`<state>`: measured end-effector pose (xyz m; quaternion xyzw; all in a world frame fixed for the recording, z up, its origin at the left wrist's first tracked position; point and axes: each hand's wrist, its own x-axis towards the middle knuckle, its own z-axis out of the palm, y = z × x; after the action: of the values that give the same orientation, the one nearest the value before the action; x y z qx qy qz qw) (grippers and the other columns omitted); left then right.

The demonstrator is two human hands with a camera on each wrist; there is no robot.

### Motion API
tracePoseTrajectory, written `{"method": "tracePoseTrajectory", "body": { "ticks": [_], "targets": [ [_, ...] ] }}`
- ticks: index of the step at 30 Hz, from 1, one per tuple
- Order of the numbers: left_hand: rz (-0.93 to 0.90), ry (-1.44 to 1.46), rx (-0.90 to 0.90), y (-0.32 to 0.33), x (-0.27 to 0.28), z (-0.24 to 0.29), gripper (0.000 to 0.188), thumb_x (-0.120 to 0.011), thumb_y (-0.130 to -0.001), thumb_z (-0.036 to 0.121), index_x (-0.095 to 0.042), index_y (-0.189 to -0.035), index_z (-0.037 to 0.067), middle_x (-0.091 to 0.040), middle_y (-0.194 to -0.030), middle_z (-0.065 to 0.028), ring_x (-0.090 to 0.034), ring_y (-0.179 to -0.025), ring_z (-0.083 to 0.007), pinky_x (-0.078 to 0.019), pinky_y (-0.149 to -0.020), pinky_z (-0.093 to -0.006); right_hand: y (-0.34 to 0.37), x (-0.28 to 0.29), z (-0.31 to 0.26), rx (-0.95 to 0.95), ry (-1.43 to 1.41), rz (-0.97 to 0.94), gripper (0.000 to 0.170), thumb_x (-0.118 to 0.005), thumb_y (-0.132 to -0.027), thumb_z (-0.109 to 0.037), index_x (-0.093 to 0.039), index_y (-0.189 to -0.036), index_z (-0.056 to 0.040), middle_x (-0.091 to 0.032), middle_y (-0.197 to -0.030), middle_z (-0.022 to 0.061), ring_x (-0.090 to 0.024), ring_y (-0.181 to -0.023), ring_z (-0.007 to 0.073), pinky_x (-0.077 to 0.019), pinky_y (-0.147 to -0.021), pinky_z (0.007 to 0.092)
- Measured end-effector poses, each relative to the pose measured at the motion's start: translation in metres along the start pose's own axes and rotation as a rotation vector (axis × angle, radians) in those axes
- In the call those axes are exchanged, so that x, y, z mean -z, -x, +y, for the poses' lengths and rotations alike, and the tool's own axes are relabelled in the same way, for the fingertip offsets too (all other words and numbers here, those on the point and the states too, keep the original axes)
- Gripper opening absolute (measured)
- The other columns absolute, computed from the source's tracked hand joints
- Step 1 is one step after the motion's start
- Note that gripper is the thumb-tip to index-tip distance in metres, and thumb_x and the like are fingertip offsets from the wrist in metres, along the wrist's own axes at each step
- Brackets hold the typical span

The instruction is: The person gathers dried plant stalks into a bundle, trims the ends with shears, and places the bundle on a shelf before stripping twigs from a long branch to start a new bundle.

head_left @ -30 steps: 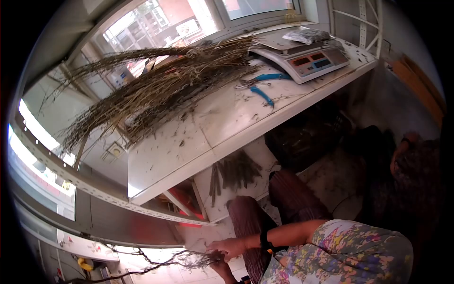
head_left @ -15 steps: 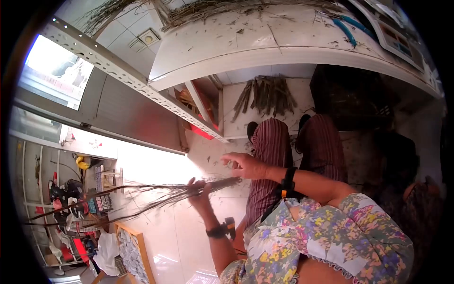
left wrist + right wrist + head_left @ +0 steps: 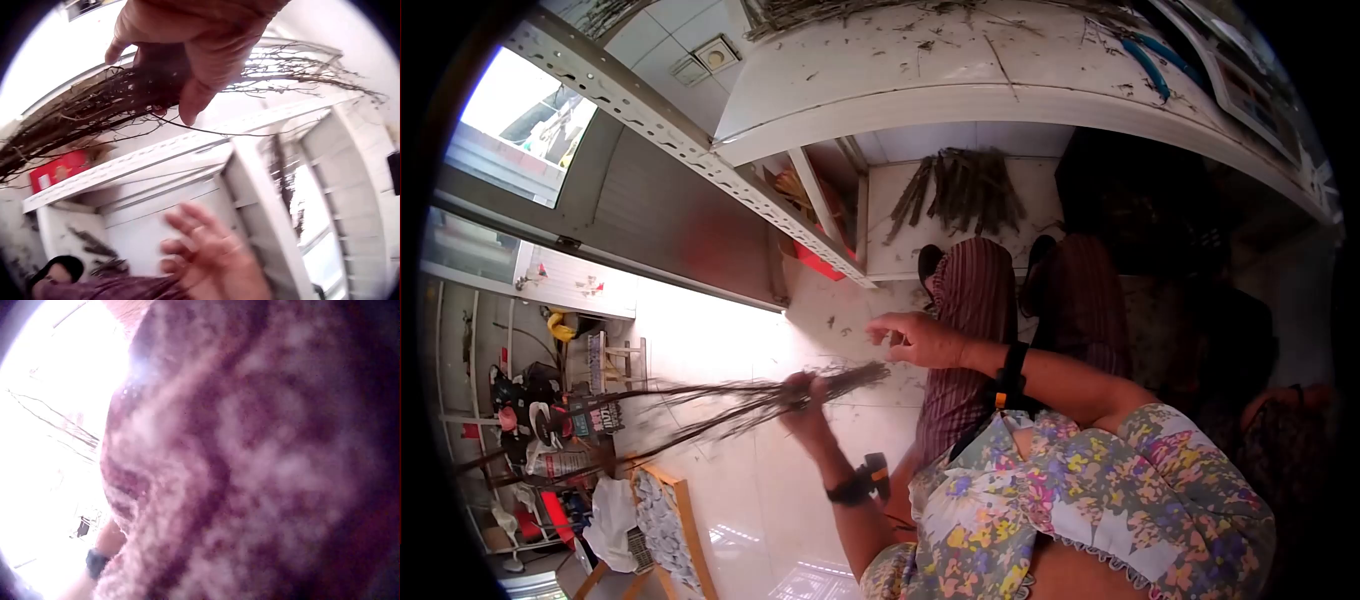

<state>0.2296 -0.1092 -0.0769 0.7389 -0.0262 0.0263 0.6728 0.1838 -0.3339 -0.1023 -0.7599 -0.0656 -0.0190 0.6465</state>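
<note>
My left hand (image 3: 805, 405) grips a bundle of thin dry twigs (image 3: 850, 377) near its thick end. Long branching ends trail off to the left in the head view. From the left wrist, the fingers and thumb show wrapped about the dark stems (image 3: 75, 109). Beside the bundle's thick end, apart from it, my right hand (image 3: 925, 340) is held over the striped trouser leg, empty, its fingers loosely bent. That same right hand (image 3: 219, 259) appears blurred below the bundle in the left wrist view. Trouser cloth (image 3: 219, 456) fills most of the right wrist view.
Cut stem pieces (image 3: 970, 190) lie in a pile under the white table (image 3: 880, 100). On the table are blue-handled shears (image 3: 1145, 65), more dry stems and a scale (image 3: 1250, 90). A perforated metal post (image 3: 670, 130) slants at left. A wood-framed tray (image 3: 675, 530) stands lower left.
My head view has swung down from the tabletop to the floor. The right hand, earlier together with the left at the twigs, has come away; the left has shifted slightly left with the bundle.
</note>
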Motion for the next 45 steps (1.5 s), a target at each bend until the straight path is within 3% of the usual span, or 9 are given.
{"method": "tracePoseTrajectory", "body": {
  "ticks": [3,9,12,14,21,26,33,40,45],
  "targets": [
    [-0.155,-0.037,0.115,0.005,-0.005,-0.069,0.013,-0.067,-0.074,0.0,-0.061,-0.086,0.002,-0.06,-0.082,-0.0025,-0.054,-0.076,-0.0114,-0.0462,-0.071,-0.0268,0.004,-0.001,-0.007,-0.041,-0.009,-0.076,0.05,-0.062,-0.071,-0.004,-0.049,-0.119,-0.0026,-0.057,-0.102,0.0077,-0.057,-0.072,0.0149,-0.0475,-0.065,0.0281],
    [-0.218,0.067,0.139,0.018,-0.042,-0.044,0.022,-0.065,-0.077,0.001,-0.056,-0.096,-0.001,-0.058,-0.088,-0.0043,-0.053,-0.078,-0.0116,-0.0459,-0.073,-0.0268,0.001,-0.006,-0.021,0.0,-0.001,-0.077,0.056,-0.066,-0.069,-0.009,-0.048,-0.122,-0.0035,-0.054,-0.106,0.0103,-0.06,-0.078,0.0202,-0.0493,-0.071,0.0316],
    [-0.403,-0.226,-0.118,0.026,-0.057,-0.054,0.03,-0.063,-0.078,-0.001,-0.053,-0.106,-0.001,-0.058,-0.094,-0.0052,-0.054,-0.085,-0.0144,-0.0459,-0.075,-0.0272,-0.001,-0.008,-0.015,0.215,0.183,0.027,0.055,-0.068,-0.069,-0.013,-0.05,-0.119,-0.0036,-0.054,-0.103,0.0117,-0.06,-0.08,0.0255,-0.0485,-0.075,0.0337],
    [-0.467,-0.168,-0.071,0.032,-0.065,-0.046,0.034,-0.067,-0.069,0.003,-0.058,-0.102,-0.001,-0.062,-0.091,-0.0126,-0.059,-0.09,-0.023,-0.0462,-0.078,-0.0337,0.0,-0.007,-0.007,0.137,0.166,-0.03,0.044,-0.067,-0.071,-0.015,-0.055,-0.111,-0.0032,-0.054,-0.099,0.0134,-0.058,-0.087,0.0308,-0.0463,-0.08,0.0354],
    [-0.634,-0.103,0.059,0.025,-0.05,-0.009,0.048,-0.064,-0.076,-0.007,-0.049,-0.12,0.0,-0.058,-0.108,-0.0052,-0.054,-0.095,-0.0137,-0.0459,-0.084,-0.0276,-0.001,-0.009,0.015,0.249,0.207,-0.088,0.038,-0.064,-0.073,-0.008,-0.055,-0.108,0.0003,-0.054,-0.1,0.0137,-0.058,-0.088,0.0293,-0.047,-0.078,0.0354],
    [-0.326,-0.166,-0.023,0.012,-0.036,-0.015,0.029,-0.063,-0.078,-0.004,-0.057,-0.106,-0.001,-0.061,-0.091,-0.0038,-0.055,-0.085,-0.0115,-0.0458,-0.078,-0.0264,0.008,-0.001,-0.024,0.049,-0.062,0.004,0.047,-0.062,-0.073,-0.004,-0.05,-0.118,-0.0017,-0.053,-0.106,0.011,-0.06,-0.084,0.0205,-0.0482,-0.075,0.0322],
    [0.087,-0.282,-0.229,0.015,-0.018,0.095,0.011,-0.061,-0.08,-0.001,-0.059,-0.09,-0.003,-0.062,-0.083,-0.008,-0.058,-0.077,-0.0149,-0.0478,-0.073,-0.0281,0.003,-0.001,-0.007,0.091,0.01,0.061,0.046,-0.059,-0.074,0.0,-0.049,-0.119,-0.0053,-0.055,-0.102,0.0055,-0.057,-0.077,0.0122,-0.047,-0.068,0.026],
    [0.03,-0.439,-0.017,0.007,-0.017,-0.01,0.016,-0.06,-0.084,0.009,-0.066,-0.087,-0.005,-0.067,-0.08,-0.0111,-0.059,-0.073,-0.0133,-0.0464,-0.07,-0.0279,0.002,0.002,-0.011,0.046,0.031,0.016,0.043,-0.059,-0.072,-0.004,-0.051,-0.114,-0.0023,-0.057,-0.098,0.0073,-0.057,-0.077,0.0181,-0.0475,-0.068,0.0293],
    [0.102,-0.319,-0.16,0.01,-0.019,0.075,0.013,-0.059,-0.084,0.005,-0.065,-0.088,-0.006,-0.067,-0.08,-0.0096,-0.06,-0.072,-0.0152,-0.0479,-0.068,-0.0291,0.005,0.002,-0.009,-0.001,0.014,0.005,0.044,-0.058,-0.074,0.0,-0.051,-0.118,-0.0032,-0.058,-0.098,0.0062,-0.058,-0.08,0.0137,-0.048,-0.07,0.0281]
  ]
}}
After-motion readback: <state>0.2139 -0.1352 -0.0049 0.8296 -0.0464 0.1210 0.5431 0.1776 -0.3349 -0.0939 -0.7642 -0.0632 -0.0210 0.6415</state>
